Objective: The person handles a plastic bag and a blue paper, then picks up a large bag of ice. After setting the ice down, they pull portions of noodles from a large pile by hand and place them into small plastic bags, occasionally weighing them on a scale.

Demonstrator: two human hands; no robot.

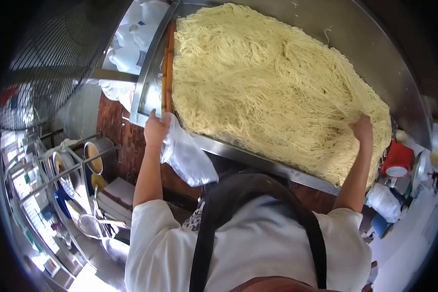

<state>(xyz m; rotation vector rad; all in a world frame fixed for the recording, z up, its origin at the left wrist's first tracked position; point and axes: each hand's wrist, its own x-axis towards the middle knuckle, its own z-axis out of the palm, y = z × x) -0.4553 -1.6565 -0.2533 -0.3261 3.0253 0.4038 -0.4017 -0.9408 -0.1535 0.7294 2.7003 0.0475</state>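
A thick bed of pale yellow noodles (258, 78) spreads across a metal-edged table (263, 163). At the table's near left corner, my left hand (156, 127) grips a clear plastic bag (187, 158), which hangs down on its right side toward my apron. My right hand (362, 128) is at the right part of the noodles, its fingers closed and drawn into the strands. Those fingertips are partly hidden, but noodles bunch up right at them.
A bamboo-like pole (167, 73) borders the noodles at left. Beyond the corner are white plastic jugs (131, 46) and a mesh fan guard (44, 63). A rack with pots (95, 153) stands at left. On the right sit a red scale-like object (398, 158) and white bags (384, 202).
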